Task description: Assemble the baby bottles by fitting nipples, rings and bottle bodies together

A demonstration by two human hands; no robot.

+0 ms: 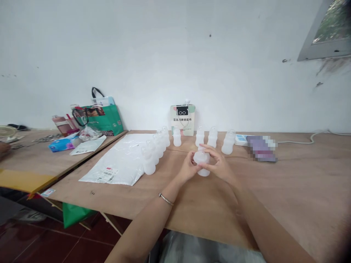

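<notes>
Head view: your left hand (188,168) and right hand (219,164) clasp a translucent white plastic bottle (202,160), hiding its middle; the white mailer bag's label (107,174) is unreadable.

Both my forearms are bare from the elbow down, with no sleeves reaching into view. On my left wrist I wear a thin silver bangle (166,199), a plain narrow metal band with no charms. My left hand (188,168) and my right hand (219,166) carry no rings that I can make out. A pale grey, slightly shiny garment (203,250) covers my lap at the near edge.
</notes>
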